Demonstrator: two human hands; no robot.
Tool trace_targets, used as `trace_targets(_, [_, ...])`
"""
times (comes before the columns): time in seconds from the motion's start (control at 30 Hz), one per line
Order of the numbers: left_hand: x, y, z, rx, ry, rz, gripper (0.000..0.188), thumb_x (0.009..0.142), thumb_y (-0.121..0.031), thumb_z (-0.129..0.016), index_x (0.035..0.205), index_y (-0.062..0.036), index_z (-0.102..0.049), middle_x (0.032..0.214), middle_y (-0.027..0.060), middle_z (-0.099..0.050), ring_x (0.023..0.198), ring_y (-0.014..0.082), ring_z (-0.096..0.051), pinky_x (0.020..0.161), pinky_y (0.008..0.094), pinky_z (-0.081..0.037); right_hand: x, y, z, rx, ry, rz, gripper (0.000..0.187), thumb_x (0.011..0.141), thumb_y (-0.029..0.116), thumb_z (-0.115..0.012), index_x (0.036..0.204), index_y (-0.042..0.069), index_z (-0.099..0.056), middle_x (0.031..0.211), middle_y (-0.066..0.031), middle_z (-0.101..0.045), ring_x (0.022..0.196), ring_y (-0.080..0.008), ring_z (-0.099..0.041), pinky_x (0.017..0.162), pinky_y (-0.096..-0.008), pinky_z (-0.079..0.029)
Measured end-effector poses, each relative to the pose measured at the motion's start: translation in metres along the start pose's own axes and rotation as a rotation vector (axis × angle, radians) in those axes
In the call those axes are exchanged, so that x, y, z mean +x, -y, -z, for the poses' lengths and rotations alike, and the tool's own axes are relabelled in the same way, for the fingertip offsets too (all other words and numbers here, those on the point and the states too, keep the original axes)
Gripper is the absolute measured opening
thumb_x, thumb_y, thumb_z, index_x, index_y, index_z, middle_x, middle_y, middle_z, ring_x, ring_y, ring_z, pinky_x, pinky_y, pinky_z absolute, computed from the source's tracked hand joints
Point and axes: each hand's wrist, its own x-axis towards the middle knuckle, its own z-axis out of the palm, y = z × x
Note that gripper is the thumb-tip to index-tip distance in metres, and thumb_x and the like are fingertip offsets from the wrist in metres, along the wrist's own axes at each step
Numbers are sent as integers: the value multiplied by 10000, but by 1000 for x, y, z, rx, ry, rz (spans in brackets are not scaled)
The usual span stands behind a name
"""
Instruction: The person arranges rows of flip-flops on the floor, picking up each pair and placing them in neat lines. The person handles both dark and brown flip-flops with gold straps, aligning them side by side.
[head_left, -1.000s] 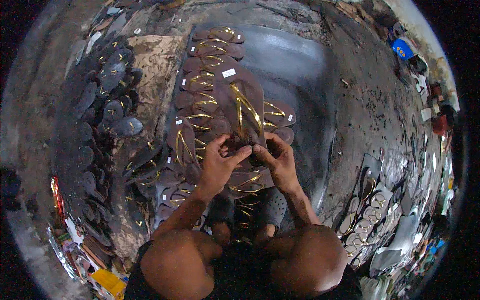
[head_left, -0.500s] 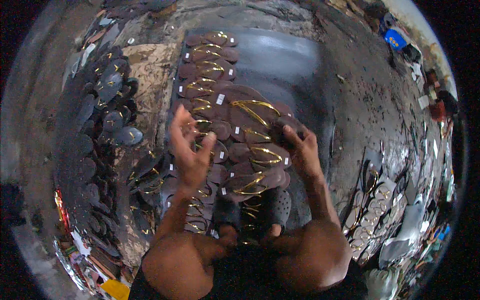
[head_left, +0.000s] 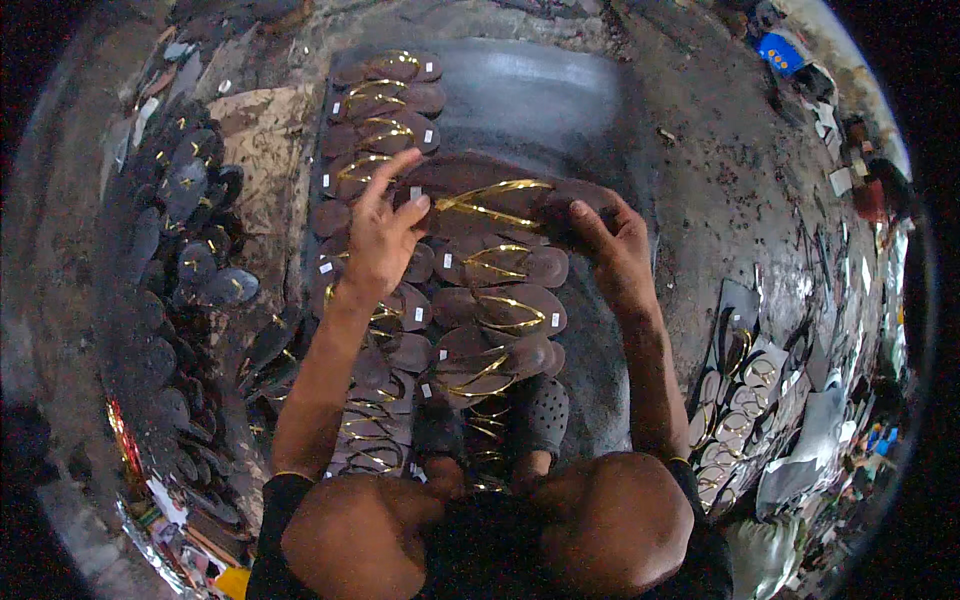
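Note:
A brown flip-flop [head_left: 500, 172] with a gold V-shaped strap lies crosswise between my hands, raised over the rows below. My right hand [head_left: 618, 245] grips its right end, thumb on top and fingers curled at the far edge. My left hand [head_left: 385, 235] is beside its other end, index finger stretched out and thumb apart; whether it touches the sole I cannot tell. Below are similar brown flip-flops [head_left: 545, 262] with gold straps and small white labels, laid in columns. The left column [head_left: 420, 98] reaches to the far end of a dark sheet [head_left: 540, 90].
A heap of dark flip-flops [head_left: 185, 190] lies at the left, by a brown board [head_left: 262, 120]. Pale flip-flops [head_left: 720, 455] are stacked at the lower right. My feet in dark clogs [head_left: 548, 410] stand at the near end. Scraps and a blue item [head_left: 780, 54] line the right side.
The held flip-flop has turned from slanted to nearly level. My left hand has come up to its left end, while my right hand keeps its grip and has moved slightly up and right.

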Motion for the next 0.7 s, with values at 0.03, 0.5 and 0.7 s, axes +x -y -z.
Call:
trace_targets(0.03, [10, 6, -2, -159, 55, -24, 519, 947, 11, -616, 1446, -58, -489, 1044, 61, -660, 876, 119, -646, 750, 286, -574, 1, 4, 2, 19, -9, 13, 340, 991, 241, -702, 1229, 7, -636, 1112, -74, -726, 978, -170, -693, 882, -310, -556])
trace_targets(0.5, [151, 88, 44, 1125, -238, -271, 382, 720, -233, -918, 1004, -10, -791, 848, 140, -775, 758, 246, -741, 750, 351, -562, 146, -115, 71, -375, -15, -4, 527, 885, 180, -819, 1330, -9, -609, 1198, -122, -711, 1051, -176, -686, 915, -326, -561])
trace_targets(0.7, [144, 111, 40, 1150, -203, -240, 330, 725, -177, -896, 971, 13, -786, 862, 194, -758, 780, 329, -744, 740, 376, -561, 137, -127, 58, -491, -67, -35, 546, 898, 136, -789, 1375, 9, -556, 1158, -150, -703, 1011, -197, -694, 898, -331, -573])
